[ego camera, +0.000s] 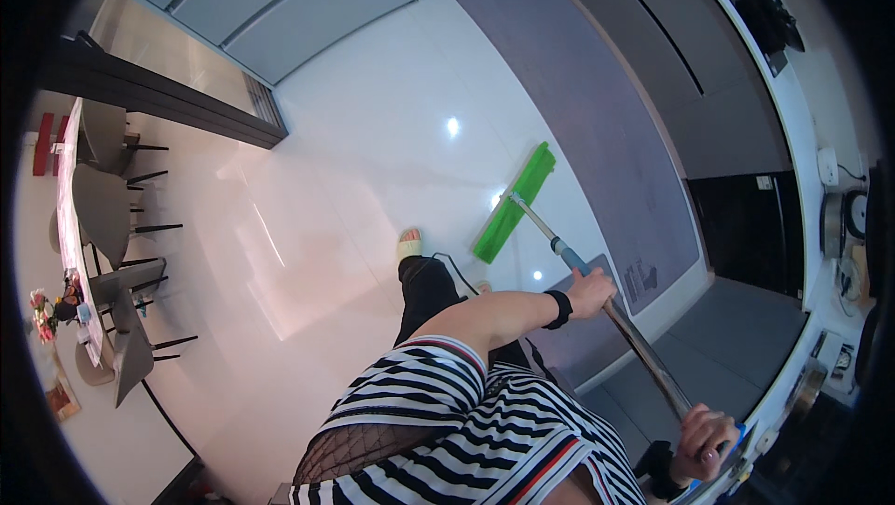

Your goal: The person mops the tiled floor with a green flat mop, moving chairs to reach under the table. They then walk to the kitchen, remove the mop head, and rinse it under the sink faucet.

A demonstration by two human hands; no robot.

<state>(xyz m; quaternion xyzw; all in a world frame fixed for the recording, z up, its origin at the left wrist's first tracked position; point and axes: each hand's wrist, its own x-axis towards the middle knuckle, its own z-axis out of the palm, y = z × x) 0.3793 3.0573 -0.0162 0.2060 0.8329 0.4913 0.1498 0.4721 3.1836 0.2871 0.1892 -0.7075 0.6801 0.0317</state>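
Observation:
A flat mop's bright green head lies on the glossy white floor, beside the edge of a long grey mat. Its metal pole slants from the head down to the lower right. My left hand is closed around the pole just behind a blue-grey sleeve on it. At the upper end of the pole, my right hand grips the handle, near the counter at the lower right. Both wrists wear black bands. My foot in a pale slipper stands on the floor to the left of the mop head.
The long grey mat runs along grey base cabinets, with a white counter above. Another mat piece lies near my legs. Drawers stand at the top, a dark sliding-door frame at the left, and chairs beside a table beyond.

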